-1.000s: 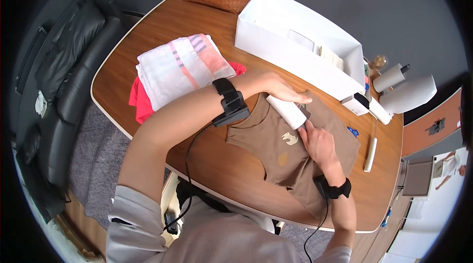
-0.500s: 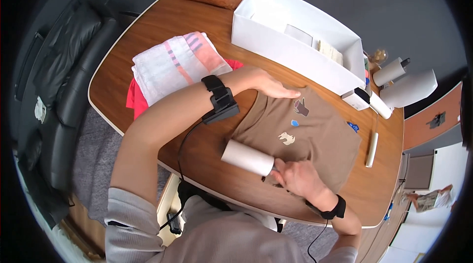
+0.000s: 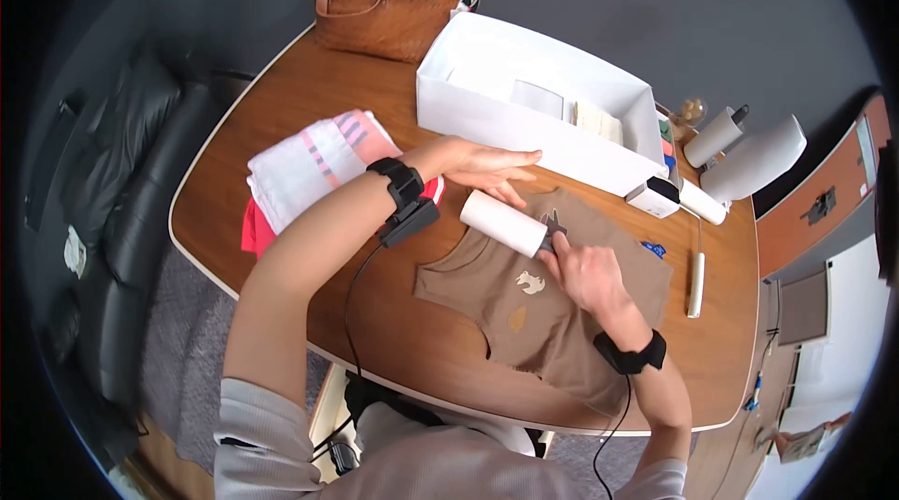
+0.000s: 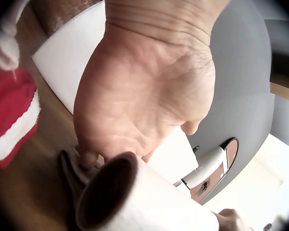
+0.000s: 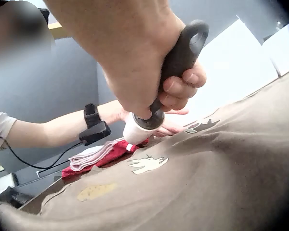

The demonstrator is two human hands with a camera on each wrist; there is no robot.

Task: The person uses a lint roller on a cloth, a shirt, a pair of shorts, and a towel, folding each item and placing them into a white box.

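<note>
A brown sleeveless garment with animal prints (image 3: 581, 313) lies spread on the table. My right hand (image 3: 590, 280) grips the dark handle (image 5: 183, 53) of a white lint roller (image 3: 503, 223), whose cylinder is over the garment's upper edge. My left hand (image 3: 478, 166) is at the far side of the roller, fingers extended, palm facing it in the left wrist view; whether it touches the garment I cannot tell. In the right wrist view, the fingers (image 5: 180, 89) of my right hand curl round the handle.
A white box (image 3: 524, 130) stands behind the garment, beside a brown woven bag (image 3: 375, 27). Folded white-pink cloth (image 3: 304, 168) lies on red fabric at the left. White rolls (image 3: 716, 137) and a thin white cylinder (image 3: 697, 285) are at the right.
The roller has moved from the garment's near edge up to its far side with my right hand. My left hand has lifted off the garment's corner, its fingers more spread. The head view has shifted.
</note>
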